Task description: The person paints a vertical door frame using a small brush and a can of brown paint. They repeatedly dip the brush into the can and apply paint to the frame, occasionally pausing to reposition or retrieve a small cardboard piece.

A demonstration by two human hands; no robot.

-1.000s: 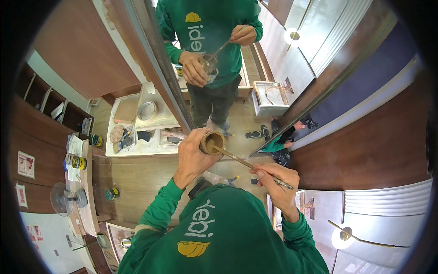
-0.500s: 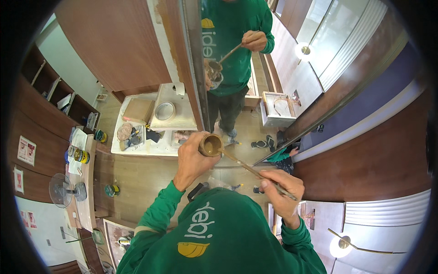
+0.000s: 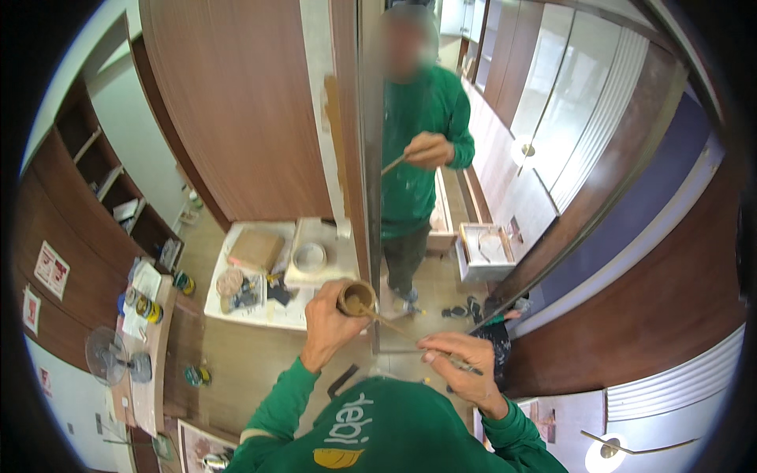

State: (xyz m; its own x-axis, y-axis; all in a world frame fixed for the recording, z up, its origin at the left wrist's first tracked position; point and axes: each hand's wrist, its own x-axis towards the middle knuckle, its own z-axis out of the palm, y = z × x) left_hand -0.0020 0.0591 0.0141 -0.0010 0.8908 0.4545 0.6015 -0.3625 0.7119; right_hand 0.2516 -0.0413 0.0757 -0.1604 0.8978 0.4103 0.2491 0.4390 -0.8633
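My left hand (image 3: 327, 325) grips a small round tin (image 3: 356, 298) with brown paste inside, held up in front of my chest. A thin wooden stick (image 3: 394, 325) is pinched in the fingers of my right hand (image 3: 465, 366), and its tip rests in the tin's mouth. Both sleeves are green. Straight ahead the edge of a tall mirror (image 3: 367, 158) meets a brown wooden panel (image 3: 244, 118). A brown smear (image 3: 333, 106) marks the pale strip beside that edge. The mirror shows my reflection (image 3: 418, 158) holding the stick.
On the floor below lies a white sheet (image 3: 236, 311) with a cardboard piece, a round bowl and small items. A low shelf (image 3: 146, 315) at left carries several cans, with a small fan (image 3: 110, 355) beside it. A white box (image 3: 485, 248) shows in the mirror.
The view has tilted upward, so the wooden panel and the mirror edge fill more of it. Both hands keep the tin and the stick together in front of me.
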